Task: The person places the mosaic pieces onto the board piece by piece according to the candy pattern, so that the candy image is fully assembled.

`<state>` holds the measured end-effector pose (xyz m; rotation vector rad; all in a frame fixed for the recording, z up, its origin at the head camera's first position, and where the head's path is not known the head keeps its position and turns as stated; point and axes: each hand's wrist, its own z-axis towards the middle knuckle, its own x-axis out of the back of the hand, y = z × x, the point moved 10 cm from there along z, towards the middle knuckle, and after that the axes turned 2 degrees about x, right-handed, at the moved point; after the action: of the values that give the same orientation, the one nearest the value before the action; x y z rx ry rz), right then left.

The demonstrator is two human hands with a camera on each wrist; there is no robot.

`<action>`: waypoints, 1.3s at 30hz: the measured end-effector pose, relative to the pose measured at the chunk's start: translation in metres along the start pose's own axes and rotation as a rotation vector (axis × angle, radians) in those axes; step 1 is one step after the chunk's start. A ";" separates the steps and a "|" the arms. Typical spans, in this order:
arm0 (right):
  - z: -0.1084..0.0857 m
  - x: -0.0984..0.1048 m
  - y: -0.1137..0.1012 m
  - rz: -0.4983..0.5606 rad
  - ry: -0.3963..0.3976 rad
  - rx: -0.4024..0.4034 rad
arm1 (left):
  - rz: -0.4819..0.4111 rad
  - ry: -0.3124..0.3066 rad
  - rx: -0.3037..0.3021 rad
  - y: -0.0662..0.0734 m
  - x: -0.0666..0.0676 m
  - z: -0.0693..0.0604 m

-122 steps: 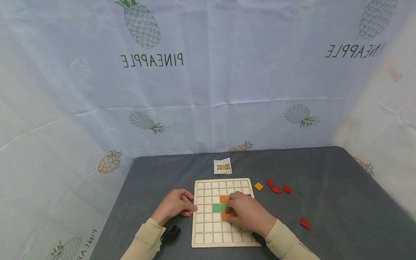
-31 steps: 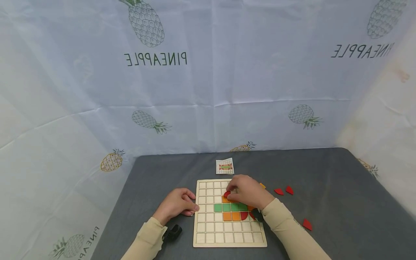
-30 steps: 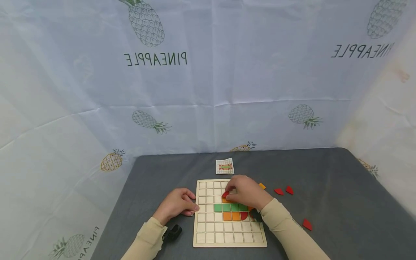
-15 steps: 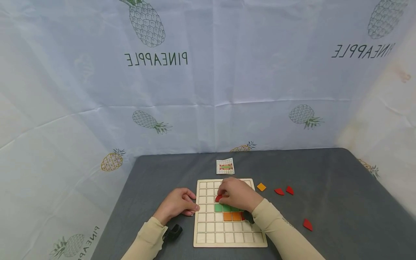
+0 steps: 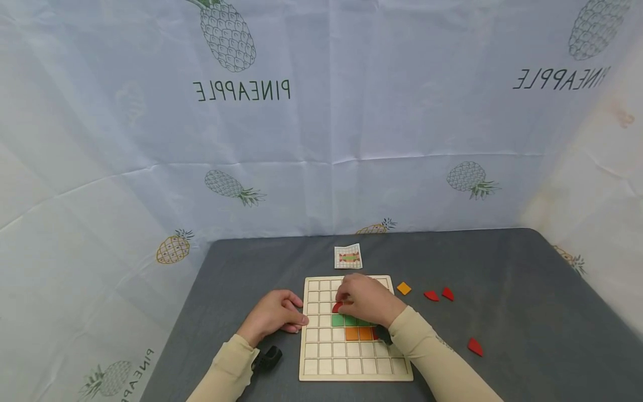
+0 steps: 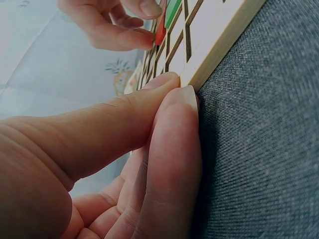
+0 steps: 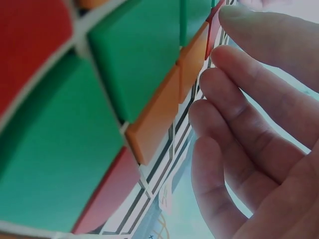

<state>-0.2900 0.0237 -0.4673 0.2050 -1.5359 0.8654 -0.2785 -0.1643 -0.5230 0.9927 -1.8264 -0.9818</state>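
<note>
A wooden grid board (image 5: 325, 367) lies on the dark tabletop, partly filled with flat tiles. My left hand (image 5: 275, 314) pinches its left edge; the left wrist view shows thumb and finger meeting at the wooden rim (image 6: 219, 55). Above the board, my right hand (image 5: 369, 298) holds a red quarter-circle tile (image 5: 337, 307) between thumb and fingers. That red tile (image 7: 214, 30) sits at a cell just beyond the green row, beside an orange tile (image 7: 193, 59). Green tiles (image 5: 337, 320) and orange tiles (image 5: 353, 333) fill cells nearby. My right hand and wrist hide part of the pattern.
Behind the board lies a small pattern card (image 5: 348, 257). To its right are a loose orange square (image 5: 404, 288) and 3 red pieces, one nearer the front (image 5: 474, 346). A pineapple-print cloth (image 5: 321, 128) hangs along the table's back edge.
Over the last second my right hand has moved left and slightly nearer with the red tile. Since the oldest frame, one loose red piece has left the table. My left hand stays put.
</note>
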 end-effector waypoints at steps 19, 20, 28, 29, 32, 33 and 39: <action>-0.041 0.034 0.049 0.007 0.038 -0.132 | 0.023 0.000 0.007 0.000 0.000 -0.001; -0.047 0.038 0.056 -0.001 0.041 -0.151 | 0.021 -0.002 0.004 0.000 0.000 -0.001; -0.095 0.059 0.111 -0.060 0.071 -0.243 | 0.012 -0.009 0.009 -0.003 0.000 0.001; -0.100 0.061 0.117 -0.064 0.074 -0.248 | 0.013 -0.009 0.008 -0.003 0.000 0.001; -0.113 0.064 0.130 -0.082 0.079 -0.258 | 0.018 -0.005 0.007 -0.003 0.000 0.001; -0.116 0.065 0.134 -0.087 0.080 -0.259 | 0.018 -0.005 0.006 -0.003 0.000 0.002; -0.125 0.065 0.149 -0.098 0.081 -0.270 | 0.020 -0.006 0.012 -0.003 0.000 0.002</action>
<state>-0.2932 0.2286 -0.4767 0.0472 -1.5354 0.5748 -0.2793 -0.1654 -0.5260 0.9781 -1.8458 -0.9639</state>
